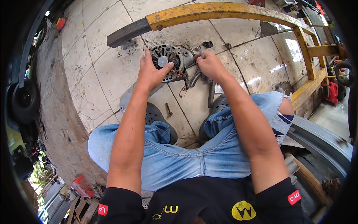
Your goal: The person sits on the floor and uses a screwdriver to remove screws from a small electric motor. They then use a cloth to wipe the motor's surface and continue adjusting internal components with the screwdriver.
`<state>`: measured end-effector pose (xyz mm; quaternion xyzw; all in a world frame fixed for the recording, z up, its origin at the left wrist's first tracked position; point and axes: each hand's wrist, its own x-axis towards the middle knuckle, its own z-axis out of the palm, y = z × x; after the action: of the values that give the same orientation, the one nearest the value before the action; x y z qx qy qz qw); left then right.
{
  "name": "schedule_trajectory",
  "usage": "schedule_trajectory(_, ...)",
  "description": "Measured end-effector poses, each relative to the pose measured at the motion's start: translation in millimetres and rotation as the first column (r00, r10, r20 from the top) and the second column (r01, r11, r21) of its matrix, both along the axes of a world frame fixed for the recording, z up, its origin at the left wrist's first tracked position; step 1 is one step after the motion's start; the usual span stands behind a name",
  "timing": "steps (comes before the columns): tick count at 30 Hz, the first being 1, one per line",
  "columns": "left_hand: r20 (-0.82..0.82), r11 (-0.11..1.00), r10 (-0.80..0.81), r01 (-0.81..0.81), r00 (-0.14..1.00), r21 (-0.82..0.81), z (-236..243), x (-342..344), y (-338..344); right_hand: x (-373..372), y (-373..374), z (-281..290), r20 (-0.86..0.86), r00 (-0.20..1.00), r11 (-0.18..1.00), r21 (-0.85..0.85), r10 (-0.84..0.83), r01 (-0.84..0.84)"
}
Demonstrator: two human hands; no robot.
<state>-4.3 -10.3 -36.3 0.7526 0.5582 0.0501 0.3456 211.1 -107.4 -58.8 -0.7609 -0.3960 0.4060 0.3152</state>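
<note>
A round, vented metal unit like an electric motor (163,61), with reddish wires at its right side, sits on the tiled floor in front of me. My left hand (153,72) lies against its near left side, thumb and fingers spread. To the right of the unit, my right hand (210,65) is closed around a grey metal rod-like tool (201,52), whose end sticks up past the fingers; the rest is hidden. Beside the unit, below my right hand, lie dark tools (194,79). A hammer-like tool with a dark handle (211,95) lies nearer my right foot.
A yellow metal frame (209,12) with a dark end (128,33) arches over the floor beyond the unit. A bolt (169,109) lies between my shoes. Small dark parts (207,44) sit beyond my right hand. A grey metal beam (320,140) runs along my right.
</note>
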Motion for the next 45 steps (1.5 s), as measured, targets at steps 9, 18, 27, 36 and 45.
schedule_trajectory(9,-0.074,0.995,0.045,-0.051,0.996,-0.082,-6,6,10,-34,-19,-40,-0.536,0.728,0.883,-0.422,-0.426,0.206)
schedule_trajectory(18,-0.104,0.997,0.040,-0.046,0.994,-0.056,-4,6,5,-40,-23,-49,-0.573,0.707,0.874,-0.468,-0.415,0.134)
schedule_trajectory(27,0.102,0.995,0.092,-0.086,0.990,-0.059,-27,-38,5,-53,-12,-46,-0.692,0.593,0.891,-0.441,-0.412,0.105)
schedule_trajectory(36,0.324,0.889,0.342,-0.192,0.882,-0.416,-46,-69,15,-76,-14,-41,-0.510,0.818,0.960,-0.220,-0.266,0.174)
schedule_trajectory(45,0.375,0.784,0.490,-0.210,0.787,-0.584,-31,-68,11,-95,-12,-60,-0.303,0.928,0.973,-0.143,-0.216,0.179)
